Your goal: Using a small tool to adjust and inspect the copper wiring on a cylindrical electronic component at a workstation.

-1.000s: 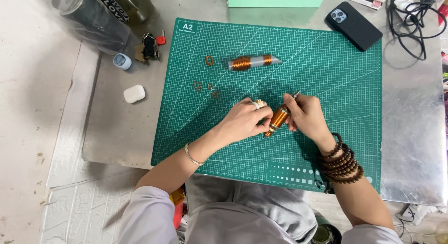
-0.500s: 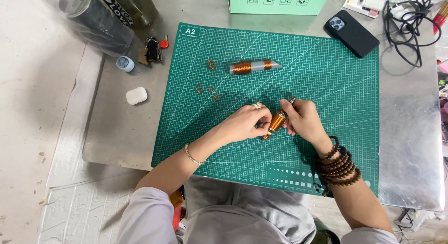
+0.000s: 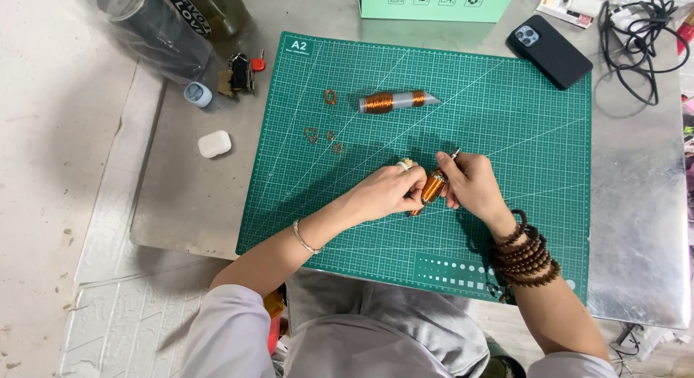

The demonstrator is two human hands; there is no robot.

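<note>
Copper-wire spool (image 3: 432, 188), orange-brown, tilted between hands.

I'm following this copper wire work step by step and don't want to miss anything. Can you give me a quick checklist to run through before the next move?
1. Both hands on the copper-wound spool: ok, left hand and right hand grip it together.
2. Work over the green cutting mat: ok.
3. Second spool parked out of the way: ok, it lies apart, farther up the mat.
4. Small wire rings kept apart from the hands: ok, grouped at the mat's upper left.
5. Wire end secured: cannot tell, fingers hide it.
6. Phone off the mat: not ok, one corner overlaps.
</note>
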